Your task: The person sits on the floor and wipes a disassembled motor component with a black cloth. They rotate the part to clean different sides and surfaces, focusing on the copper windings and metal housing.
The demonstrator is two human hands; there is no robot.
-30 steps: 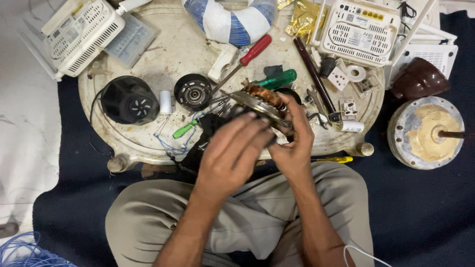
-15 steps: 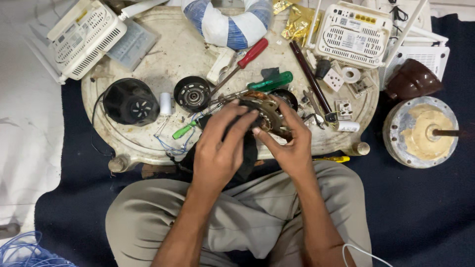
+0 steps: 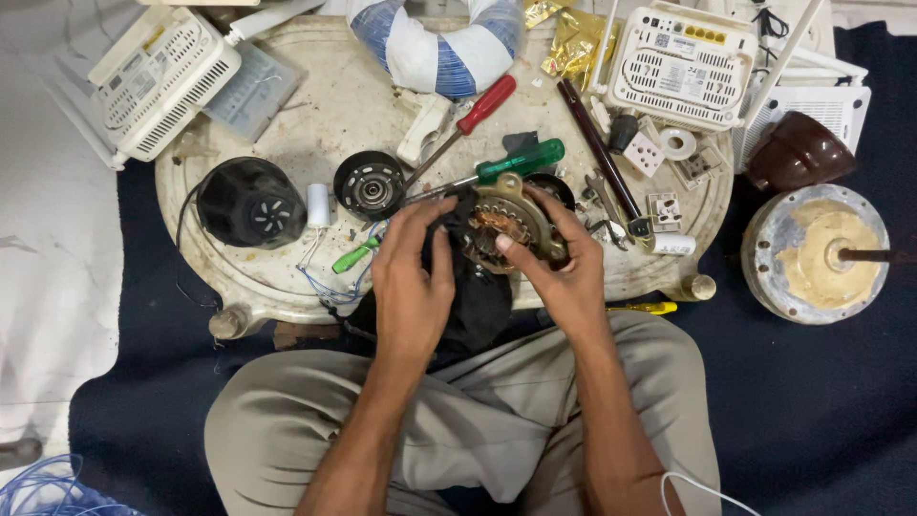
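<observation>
Head view: both hands meet over the near edge of a round tray (image 3: 287,124), above the person's lap. The left hand (image 3: 411,277) grips a black cloth (image 3: 478,296) and the left side of a motor stator (image 3: 506,225), fingers curled up over its dark edge. The right hand (image 3: 564,268) clasps the stator from the right, thumb pressed on its copper windings, fingers wrapped around the brass-coloured rim. The stator sits tilted between the two hands, just at the tray's near rim, with the cloth hanging below it towards the knees.

Just above the hands lie a green screwdriver (image 3: 521,161) and, beyond it, a red screwdriver (image 3: 485,103), both slanting up to the right. Left of the left hand sit a black rotor disc (image 3: 369,186), a small white capacitor (image 3: 318,204) with blue wires, and farther left a black motor housing (image 3: 250,203). A small green tool (image 3: 355,256) lies close beside the left thumb. Right of the right hand lie a spanner (image 3: 604,196), a dark rod (image 3: 597,143) and white sockets (image 3: 645,153). Well apart to the right, off the tray, stands a round metal motor cover (image 3: 817,253) with a brown cap (image 3: 798,153) above it. Far above the hands are white routers (image 3: 683,67) and a blue-and-white roll (image 3: 439,48).
</observation>
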